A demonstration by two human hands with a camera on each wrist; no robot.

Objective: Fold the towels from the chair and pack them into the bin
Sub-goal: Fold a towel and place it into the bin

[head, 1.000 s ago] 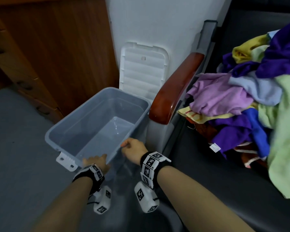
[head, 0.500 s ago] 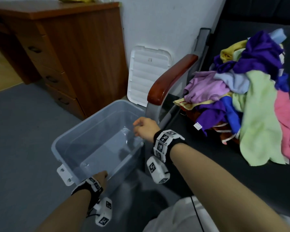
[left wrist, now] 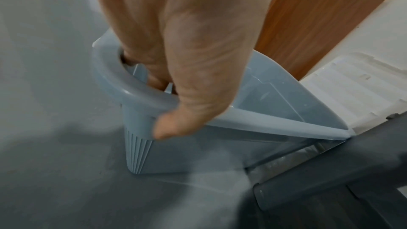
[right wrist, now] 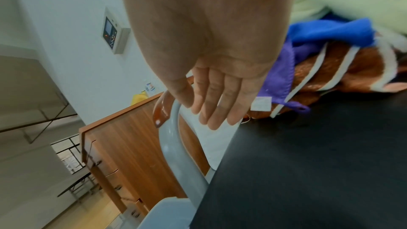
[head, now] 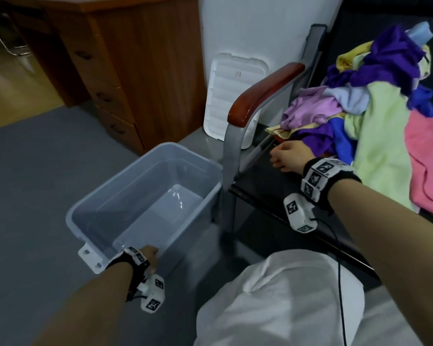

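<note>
left grip (left wrist: 167, 69) was hooked over the near rim of the bin (head: 125, 193), fingers curled inside the lip and thumb down the outer wall, so it held the bin by its edge; right grip (head: 289, 156) hovered flat and relaxed over the dark chair seat (head: 285, 203), fingers straight and holding nothing, just short of the towels (head: 375, 116) heaped loose and unfolded on the seat. the bin stood on the grey floor (head: 35, 171) beside the chair's armrest (head: 265, 91), nothing in it, with its white lid (head: 233, 96) leaning on the wall behind. the step in hand looked like reaching for a first towel. to do it well, the right grip should probably take one cloth from the near edge of the heap, perhaps the purple one (right wrist: 279, 79) or the brown striped one (right wrist: 352, 69) closest to the fingers, pinching a single corner so the rest of the tangle does not drag off the seat, while the left lets go of the rim to help spread and fold. compared with half a second earlier, the right grip had left the far rim of the bin and crossed past the armrest to the seat; the left had kept its place on the near rim, and the bin sat closer to the chair leg.
</note>
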